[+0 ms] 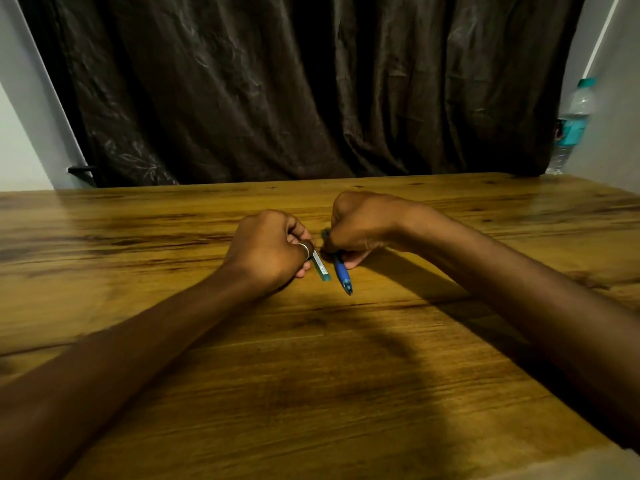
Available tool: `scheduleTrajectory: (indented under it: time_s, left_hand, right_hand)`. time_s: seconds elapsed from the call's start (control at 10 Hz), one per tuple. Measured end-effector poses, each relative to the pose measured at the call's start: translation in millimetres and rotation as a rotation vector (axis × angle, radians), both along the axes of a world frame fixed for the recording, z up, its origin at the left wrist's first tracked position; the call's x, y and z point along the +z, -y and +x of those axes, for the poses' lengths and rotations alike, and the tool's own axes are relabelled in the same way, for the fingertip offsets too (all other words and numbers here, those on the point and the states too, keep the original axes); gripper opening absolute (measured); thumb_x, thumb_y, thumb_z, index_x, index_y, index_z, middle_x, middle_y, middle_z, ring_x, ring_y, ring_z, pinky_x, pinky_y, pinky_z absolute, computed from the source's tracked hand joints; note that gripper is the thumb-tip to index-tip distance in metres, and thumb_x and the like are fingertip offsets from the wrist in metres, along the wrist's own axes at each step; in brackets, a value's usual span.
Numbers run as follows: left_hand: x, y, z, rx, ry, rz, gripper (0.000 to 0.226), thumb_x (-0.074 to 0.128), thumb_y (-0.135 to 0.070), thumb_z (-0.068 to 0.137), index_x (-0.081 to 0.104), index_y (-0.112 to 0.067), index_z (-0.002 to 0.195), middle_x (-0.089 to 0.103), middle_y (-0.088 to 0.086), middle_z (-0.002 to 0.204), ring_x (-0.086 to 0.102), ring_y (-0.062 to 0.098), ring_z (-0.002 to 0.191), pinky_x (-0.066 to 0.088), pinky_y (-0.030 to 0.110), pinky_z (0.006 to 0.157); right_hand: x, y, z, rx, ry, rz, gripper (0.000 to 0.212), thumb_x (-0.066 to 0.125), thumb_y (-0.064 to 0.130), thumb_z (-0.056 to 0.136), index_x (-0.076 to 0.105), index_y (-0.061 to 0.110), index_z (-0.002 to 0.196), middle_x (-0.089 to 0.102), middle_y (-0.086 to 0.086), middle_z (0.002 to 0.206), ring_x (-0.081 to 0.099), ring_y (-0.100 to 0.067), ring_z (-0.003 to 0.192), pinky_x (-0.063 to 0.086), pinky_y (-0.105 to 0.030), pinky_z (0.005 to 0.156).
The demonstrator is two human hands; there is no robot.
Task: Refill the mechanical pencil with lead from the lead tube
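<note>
My left hand [270, 247] is closed around a slim clear-green lead tube [321, 268], whose lower end sticks out toward me below the fingers. A silver ring sits on one finger. Right beside it, my right hand [360, 225] grips a blue mechanical pencil [342, 271]. The pencil's tip points down toward me and its upper end shows just above the thumb. Tube and pencil lie almost parallel, a finger's width apart, just over the wooden table [311, 375]. Both fists rest low near the table's middle.
A plastic water bottle [573, 123] with a teal cap stands at the far right corner by the wall. A dark curtain [294, 88] hangs behind the table's far edge. White walls flank both sides.
</note>
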State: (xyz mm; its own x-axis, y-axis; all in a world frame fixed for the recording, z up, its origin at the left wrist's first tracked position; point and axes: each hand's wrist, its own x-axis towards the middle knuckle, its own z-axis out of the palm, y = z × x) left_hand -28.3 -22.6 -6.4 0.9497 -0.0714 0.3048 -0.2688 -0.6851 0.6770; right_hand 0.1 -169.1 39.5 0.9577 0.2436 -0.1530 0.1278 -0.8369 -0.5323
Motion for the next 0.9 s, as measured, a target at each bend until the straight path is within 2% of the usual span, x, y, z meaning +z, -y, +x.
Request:
scheduleTrajectory:
  time_s: [0.2,0.4,0.5,0.6,0.7,0.8,0.9]
  left_hand:
    - [-1.7,-0.4,1.6,-0.033,0.021,0.015,0.009,0.067,-0.015,0.093,0.075,-0.020,0.095,0.070,-0.004,0.061,0.061,-0.004,0.041,0.042,0.009,0.040]
    - [-1.0,0.6,0.1,-0.034,-0.013,-0.024,0.012,0.065,-0.014,0.095,0.075,-0.020,0.100,0.067,-0.007,0.061,0.060,-0.006,0.041,0.039,0.007,0.038]
    - [2.5,0.1,-8.9,-0.025,0.110,0.145,0.014,0.063,-0.021,0.096,0.073,-0.020,0.106,0.071,-0.006,0.079,0.067,0.002,0.067,0.047,0.013,0.055]
    - [-0.8,-4.6,-11.5,0.069,0.249,0.388,0.028,0.059,-0.034,0.096,0.067,-0.020,0.119,0.070,0.000,0.107,0.064,0.016,0.096,0.051,0.027,0.076]
    - [-13.3,-9.9,-17.3,0.187,0.311,0.567,0.050,0.051,-0.045,0.096,0.056,-0.011,0.133,0.063,0.013,0.126,0.055,0.031,0.113,0.047,0.041,0.087]
    - [-12.5,-10.8,-19.6,0.180,0.290,0.590,0.053,0.054,-0.040,0.092,0.054,-0.005,0.132,0.061,0.019,0.126,0.053,0.036,0.114,0.045,0.044,0.088]
    - [2.2,-13.1,-21.1,0.142,0.105,0.549,0.055,0.054,-0.036,0.091,0.048,-0.006,0.137,0.055,0.019,0.136,0.046,0.038,0.127,0.043,0.048,0.097]
  right_hand:
    - [-1.4,-1.7,2.2,-0.016,0.028,-0.025,0.007,0.071,0.010,0.088,0.068,0.006,0.082,0.072,-0.007,0.072,0.069,-0.007,0.051,0.058,-0.018,0.053]
    - [-1.4,-3.3,2.1,-0.011,0.045,-0.039,0.006,0.069,0.011,0.090,0.069,0.006,0.087,0.071,-0.007,0.071,0.068,-0.006,0.047,0.054,-0.017,0.047]
    - [2.1,-1.8,-1.1,-0.029,0.108,-0.094,0.019,0.065,0.025,0.093,0.066,0.012,0.080,0.066,-0.001,0.063,0.065,-0.006,0.046,0.047,-0.017,0.042]
    - [-1.2,-1.9,-0.9,-0.042,0.302,-0.235,0.039,0.053,0.046,0.097,0.057,0.019,0.070,0.060,0.000,0.068,0.064,-0.016,0.070,0.042,-0.024,0.054]
    - [-22.1,-8.4,-1.2,-0.069,0.515,-0.273,0.051,0.032,0.053,0.099,0.064,0.013,0.092,0.063,-0.015,0.114,0.055,-0.034,0.113,0.041,-0.039,0.084]
    - [-27.2,-13.5,-7.8,-0.082,0.532,-0.235,0.062,0.028,0.057,0.097,0.063,0.010,0.117,0.058,-0.020,0.129,0.050,-0.036,0.122,0.041,-0.044,0.096]
    - [-30.3,-13.6,-20.9,-0.110,0.586,-0.163,0.065,0.026,0.061,0.097,0.061,0.011,0.122,0.059,-0.016,0.129,0.048,-0.034,0.126,0.042,-0.048,0.101]
